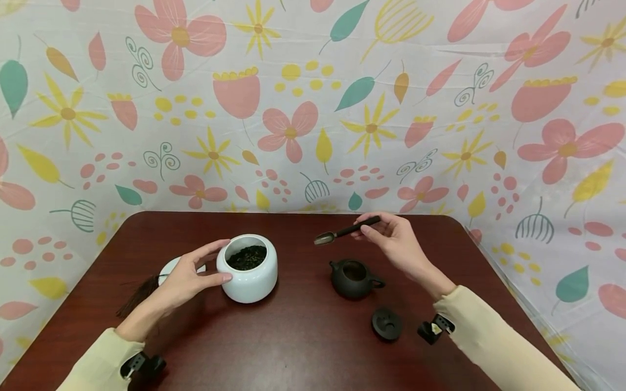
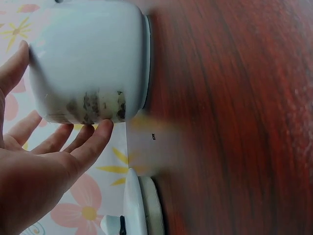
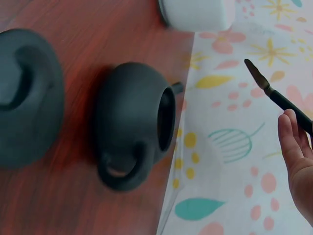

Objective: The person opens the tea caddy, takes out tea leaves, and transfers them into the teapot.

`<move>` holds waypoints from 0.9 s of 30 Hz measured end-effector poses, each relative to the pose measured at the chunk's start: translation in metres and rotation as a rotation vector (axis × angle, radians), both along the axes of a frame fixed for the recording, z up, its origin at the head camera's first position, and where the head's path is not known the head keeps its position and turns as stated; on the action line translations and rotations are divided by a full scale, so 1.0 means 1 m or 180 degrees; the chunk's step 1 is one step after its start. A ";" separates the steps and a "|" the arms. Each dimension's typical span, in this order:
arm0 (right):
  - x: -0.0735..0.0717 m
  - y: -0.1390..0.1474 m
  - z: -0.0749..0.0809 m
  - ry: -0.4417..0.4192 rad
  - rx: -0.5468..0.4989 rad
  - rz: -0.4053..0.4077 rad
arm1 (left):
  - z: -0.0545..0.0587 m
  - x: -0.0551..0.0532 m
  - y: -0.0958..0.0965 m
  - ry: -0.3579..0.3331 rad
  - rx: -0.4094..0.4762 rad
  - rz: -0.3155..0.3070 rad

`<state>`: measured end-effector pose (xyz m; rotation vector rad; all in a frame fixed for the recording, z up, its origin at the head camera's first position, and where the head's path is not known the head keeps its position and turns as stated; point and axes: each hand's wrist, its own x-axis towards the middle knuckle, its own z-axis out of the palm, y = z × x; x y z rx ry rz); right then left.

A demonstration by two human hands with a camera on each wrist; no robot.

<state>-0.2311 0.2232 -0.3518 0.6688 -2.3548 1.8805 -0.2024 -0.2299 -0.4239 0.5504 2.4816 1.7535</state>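
A white ceramic tea jar (image 1: 250, 285) stands upright on the table, with dark loose tea leaves (image 1: 247, 258) inside. My left hand (image 1: 182, 279) holds the jar's left side, thumb toward the near side and fingers toward the far side. Above the table, my right hand (image 1: 393, 239) grips the dark handle of a small tea scoop (image 1: 348, 230) whose bowl points left. Whether the bowl carries leaves, I cannot tell. Below the scoop sits a dark teapot (image 1: 353, 279) without its lid, spout to the left and handle to the right; the scoop does not touch it.
The round teapot lid (image 1: 386, 325) lies on the table, nearer than the pot. Behind my left hand is the white jar lid (image 1: 171, 267), partly hidden, with a dark tassel (image 1: 141, 293) beside it. A floral cloth (image 1: 313, 108) hangs behind the table.
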 end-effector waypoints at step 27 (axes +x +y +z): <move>-0.013 -0.119 0.031 0.0268 0.0339 0.0661 | 0.000 0.000 0.001 -0.0002 -0.0013 0.0014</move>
